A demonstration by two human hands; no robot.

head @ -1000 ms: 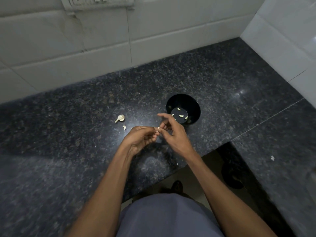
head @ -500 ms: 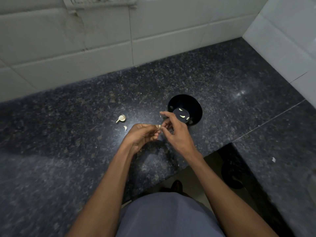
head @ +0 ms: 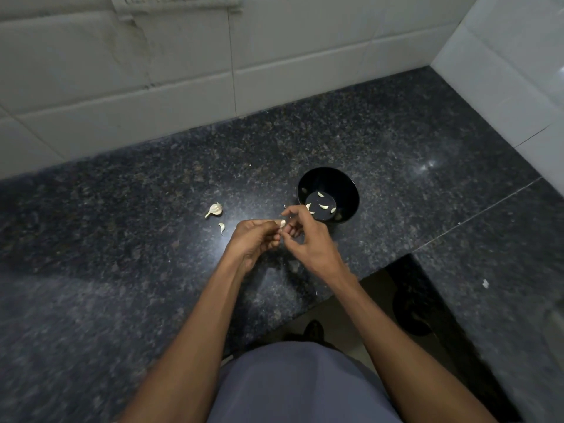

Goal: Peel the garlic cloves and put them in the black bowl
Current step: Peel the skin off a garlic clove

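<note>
The left hand (head: 254, 239) pinches a small pale garlic clove (head: 282, 223) at its fingertips, holding it steady above the dark speckled granite table (head: 122, 270) so that the right hand (head: 308, 239), its fingers curled in against the clove, can pick at the papery skin; the grip looks chosen to keep the clove fixed while the other hand works. The hands sit just beside the round black bowl (head: 351, 190), probably so each finished clove needs only a short drop, and several peeled pale cloves (head: 323, 206) already lie on its bottom. A partial garlic bulb with a stalk (head: 214, 209) and a single loose unpeeled clove (head: 222, 227) wait on the table to the left, near the hands. Against half a second ago little differs: both hands remain joined on the same clove, with the view shifted only slightly
</note>
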